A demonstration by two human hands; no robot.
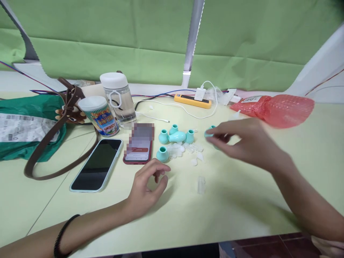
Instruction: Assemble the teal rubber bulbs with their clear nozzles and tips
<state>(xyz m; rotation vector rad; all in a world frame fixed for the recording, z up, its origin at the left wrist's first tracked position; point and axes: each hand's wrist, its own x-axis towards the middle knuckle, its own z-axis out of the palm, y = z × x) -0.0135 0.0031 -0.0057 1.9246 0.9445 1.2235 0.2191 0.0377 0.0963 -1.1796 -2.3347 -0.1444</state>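
My right hand point(239, 141) is at the right of the small parts, a little blurred, its fingertips closed on a small teal vase-shaped piece point(210, 129) that they partly cover. My left hand point(150, 186) hovers over the table with thumb and fingers apart and nothing between them. Just beyond its fingers stands a teal piece point(162, 154) with a round open neck. Several more such pieces sit behind it, around a glossy teal piece point(177, 136) lying on its side. Clear plastic bits point(176, 150) lie beside them. A clear rectangular piece point(201, 185) rests nearer to me.
To the left lie a dark-screened phone point(96, 166), a phone with a lit screen point(138, 145), a brown strap point(53, 175) and a green parcel point(51, 111). A can point(100, 118) and a water bottle point(120, 100) stand behind. Further back are a yellow power strip point(192, 101) and red plastic wrap point(285, 109).
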